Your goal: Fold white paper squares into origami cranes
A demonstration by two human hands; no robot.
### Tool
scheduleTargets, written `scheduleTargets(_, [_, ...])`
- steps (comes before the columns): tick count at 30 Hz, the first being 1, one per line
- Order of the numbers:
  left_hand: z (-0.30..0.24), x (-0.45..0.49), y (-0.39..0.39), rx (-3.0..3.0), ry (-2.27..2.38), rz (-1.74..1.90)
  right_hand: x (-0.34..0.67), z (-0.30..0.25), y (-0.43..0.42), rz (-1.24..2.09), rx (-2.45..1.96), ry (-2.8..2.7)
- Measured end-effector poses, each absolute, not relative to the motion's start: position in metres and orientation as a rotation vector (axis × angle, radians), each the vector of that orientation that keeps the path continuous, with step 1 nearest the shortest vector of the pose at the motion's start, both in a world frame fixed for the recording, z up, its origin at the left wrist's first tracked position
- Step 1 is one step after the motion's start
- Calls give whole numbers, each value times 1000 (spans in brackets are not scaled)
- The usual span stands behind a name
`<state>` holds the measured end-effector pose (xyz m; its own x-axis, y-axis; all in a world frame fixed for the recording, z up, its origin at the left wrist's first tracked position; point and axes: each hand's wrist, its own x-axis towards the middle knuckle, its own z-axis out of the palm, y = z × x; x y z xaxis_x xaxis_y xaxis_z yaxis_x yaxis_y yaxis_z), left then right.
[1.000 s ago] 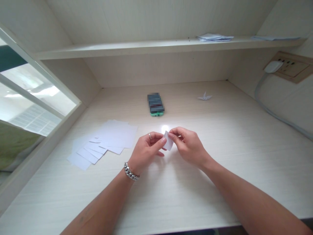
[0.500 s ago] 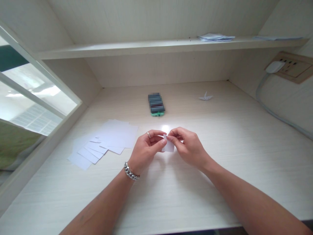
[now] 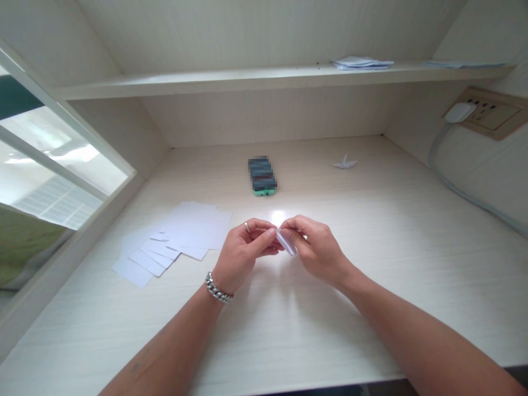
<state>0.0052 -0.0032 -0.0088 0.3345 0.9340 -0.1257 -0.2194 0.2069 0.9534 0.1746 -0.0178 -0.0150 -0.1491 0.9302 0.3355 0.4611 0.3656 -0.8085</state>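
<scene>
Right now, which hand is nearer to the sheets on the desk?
Left. The left hand is just right of the sheets; the right hand is farther right.

Desk (image 3: 421,236): pale, wood-grained. Phone (image 3: 263,175) flat toward its rear, upper face pixelated, near end green. Shelf (image 3: 198,82) spans the back above the desk. On it, right of centre: folded papers (image 3: 363,64), stacked, edges uneven. Farther right, flat papers (image 3: 464,65); count unclear. Right wall: tan socket panel (image 3: 501,120), white plug (image 3: 458,113) seated in its left part; grey cable (image 3: 454,193) hangs from plug, then runs rightward out of view. Left: pale frame (image 3: 109,154); through it, olive cloth (image 3: 27,242), low.
</scene>
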Motion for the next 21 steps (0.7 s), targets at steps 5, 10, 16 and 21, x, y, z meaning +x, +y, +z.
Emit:
scheduleTargets(5, [-8, 5, -3, 1060, 930, 975, 176, -21, -15, 658, -1173, -1659])
scheduleTargets(10, [-11, 7, -4, 1299, 1109, 989, 177, -26, -12, 641, -1089, -1707])
scheduleTargets(16, [-13, 9, -3, 1475, 1015, 910, 176, -25, -13, 702, -969, -1788])
scheduleTargets(21, [-12, 8, -1, 1317, 1127, 1028, 175, -21, -14, 778, -1098, -1584])
